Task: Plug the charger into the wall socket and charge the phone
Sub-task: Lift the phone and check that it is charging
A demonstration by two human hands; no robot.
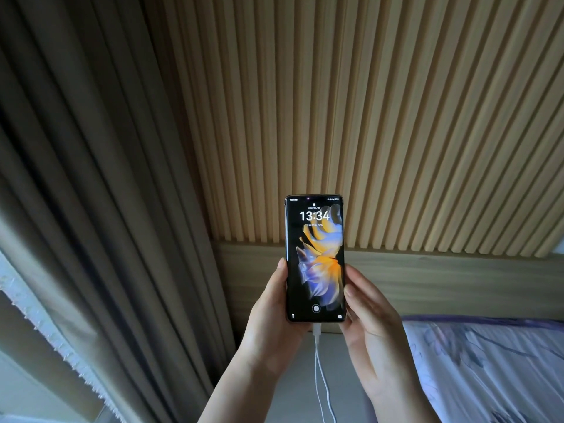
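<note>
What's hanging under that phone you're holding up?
A white charging cable is plugged into the bottom edge of the phone and drops out of the picture. The left hand and right hand grip the phone's sides. The charger and socket are not in view.

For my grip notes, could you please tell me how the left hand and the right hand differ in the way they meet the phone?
The left hand wraps the phone from behind and along its left edge, thumb lying up that edge; the right hand only meets the right edge with its thumb. The left hand's fingers are hidden behind the phone; the right hand's fingers are loosely curled beside it. Both hands sit at the phone's lower half, above the white cable plugged into its bottom.
</note>
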